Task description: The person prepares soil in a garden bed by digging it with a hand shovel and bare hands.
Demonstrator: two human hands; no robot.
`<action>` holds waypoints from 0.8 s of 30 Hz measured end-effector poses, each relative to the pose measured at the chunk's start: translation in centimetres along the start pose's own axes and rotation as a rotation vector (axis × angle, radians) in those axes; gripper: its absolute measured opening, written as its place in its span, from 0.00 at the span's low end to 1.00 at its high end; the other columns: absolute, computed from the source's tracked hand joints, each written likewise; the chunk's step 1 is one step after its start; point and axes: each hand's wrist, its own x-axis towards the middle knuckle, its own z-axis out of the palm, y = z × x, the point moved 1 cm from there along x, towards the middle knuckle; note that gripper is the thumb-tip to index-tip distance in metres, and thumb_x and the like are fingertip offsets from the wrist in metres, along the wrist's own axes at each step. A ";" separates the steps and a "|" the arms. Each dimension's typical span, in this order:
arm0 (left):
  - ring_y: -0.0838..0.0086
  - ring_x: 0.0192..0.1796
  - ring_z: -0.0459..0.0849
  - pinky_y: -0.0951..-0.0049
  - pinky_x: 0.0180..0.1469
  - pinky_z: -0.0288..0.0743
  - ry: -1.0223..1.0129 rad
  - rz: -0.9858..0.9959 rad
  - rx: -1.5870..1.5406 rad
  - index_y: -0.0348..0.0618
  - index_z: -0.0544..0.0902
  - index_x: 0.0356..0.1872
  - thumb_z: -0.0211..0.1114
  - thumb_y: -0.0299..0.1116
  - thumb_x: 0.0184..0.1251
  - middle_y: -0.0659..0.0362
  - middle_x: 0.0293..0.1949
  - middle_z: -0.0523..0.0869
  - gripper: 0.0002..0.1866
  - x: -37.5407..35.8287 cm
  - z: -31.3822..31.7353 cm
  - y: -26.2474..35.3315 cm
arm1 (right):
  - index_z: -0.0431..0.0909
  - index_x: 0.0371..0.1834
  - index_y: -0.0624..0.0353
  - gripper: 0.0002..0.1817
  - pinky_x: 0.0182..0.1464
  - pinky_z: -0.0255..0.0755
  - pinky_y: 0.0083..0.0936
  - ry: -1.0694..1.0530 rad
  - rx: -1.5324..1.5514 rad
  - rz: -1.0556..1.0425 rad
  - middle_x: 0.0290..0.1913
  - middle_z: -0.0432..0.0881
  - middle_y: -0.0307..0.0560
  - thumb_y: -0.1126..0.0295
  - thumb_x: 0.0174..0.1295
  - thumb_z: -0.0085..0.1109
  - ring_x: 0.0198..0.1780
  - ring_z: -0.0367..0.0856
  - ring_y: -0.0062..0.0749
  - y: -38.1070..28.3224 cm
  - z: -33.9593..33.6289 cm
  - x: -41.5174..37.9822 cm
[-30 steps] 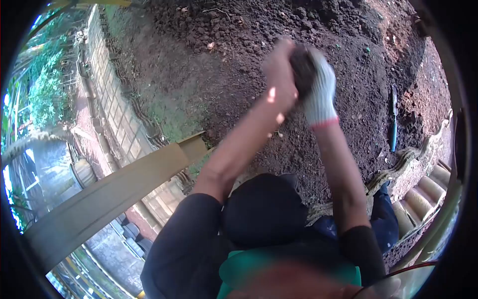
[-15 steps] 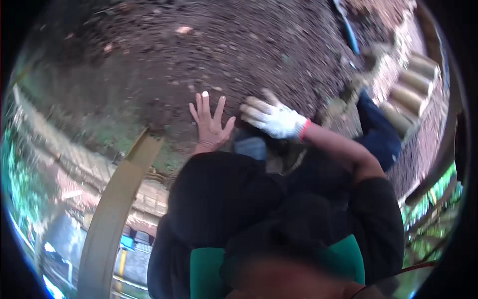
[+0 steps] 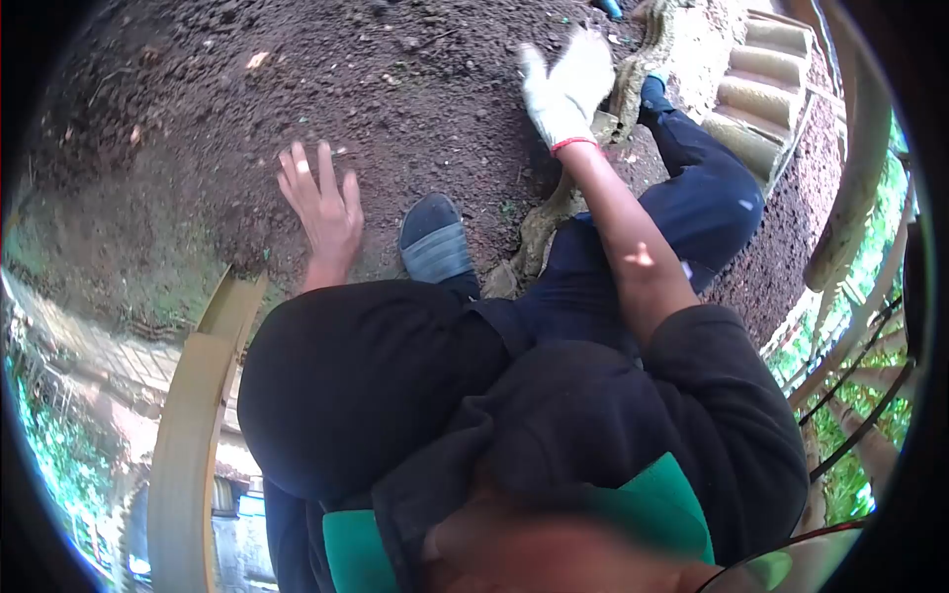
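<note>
My left hand (image 3: 328,210) is bare, with its fingers spread over dark, crumbly soil (image 3: 395,109) and nothing in its grasp. A white knitted glove with a red cuff covers my right hand (image 3: 567,94). That hand reaches forward over the soil, its thumb apart from its fingers, close beside a rough pale stone edging (image 3: 633,79). Between my hands, lower down, is a foot in a dark slipper with a grey-blue strap (image 3: 437,252). Just beyond the gloved fingertips, part of a blue object (image 3: 610,8) shows at the top edge of the view.
Rounded, ribbed tan pieces (image 3: 761,94) lie in a row at the upper right. My bent leg in dark blue trousers (image 3: 707,188) extends toward the stone edging. A long tan plank-like post (image 3: 188,435) rises at the left, and branches (image 3: 870,385) stand at the right.
My hands were close together and are now apart. The gloved right hand has swung forward and right, the left hand sits further left, and the slippered foot shows more fully.
</note>
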 end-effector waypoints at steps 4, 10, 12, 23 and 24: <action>0.39 0.83 0.50 0.38 0.80 0.47 -0.157 -0.118 0.039 0.45 0.69 0.78 0.63 0.42 0.74 0.41 0.81 0.56 0.34 -10.8 -1.0 -0.1 | 0.49 0.83 0.70 0.52 0.82 0.24 0.63 -0.115 -0.045 0.272 0.84 0.46 0.73 0.34 0.73 0.45 0.85 0.36 0.69 -2.3 2.2 -0.2; 0.42 0.84 0.50 0.38 0.81 0.45 -0.171 -0.127 0.078 0.49 0.66 0.80 0.54 0.48 0.79 0.45 0.83 0.54 0.32 -14.0 -0.4 -0.3 | 0.70 0.76 0.52 0.42 0.78 0.46 0.67 -0.136 0.004 -0.207 0.75 0.66 0.67 0.41 0.62 0.64 0.77 0.57 0.70 -11.9 2.4 0.0; 0.41 0.84 0.50 0.38 0.81 0.46 -0.161 -0.115 0.102 0.48 0.68 0.79 0.56 0.48 0.77 0.44 0.82 0.55 0.33 -14.2 -0.2 -0.6 | 0.78 0.68 0.53 0.35 0.74 0.53 0.67 -0.225 -0.025 -0.560 0.71 0.71 0.62 0.47 0.60 0.67 0.74 0.62 0.68 -13.0 1.1 -0.5; 0.43 0.83 0.53 0.40 0.80 0.50 -0.085 -0.079 0.109 0.49 0.70 0.77 0.58 0.46 0.76 0.46 0.81 0.59 0.32 -14.1 0.0 -0.6 | 0.78 0.65 0.66 0.29 0.76 0.62 0.46 0.133 0.051 0.098 0.70 0.74 0.67 0.55 0.69 0.61 0.71 0.70 0.64 -5.1 1.8 1.7; 0.43 0.83 0.53 0.40 0.80 0.50 -0.084 -0.076 0.111 0.49 0.70 0.77 0.58 0.46 0.76 0.46 0.81 0.59 0.32 -14.2 0.0 -0.7 | 0.72 0.69 0.67 0.38 0.76 0.56 0.55 0.009 0.058 0.171 0.71 0.70 0.69 0.44 0.68 0.57 0.73 0.65 0.64 -4.7 0.4 0.0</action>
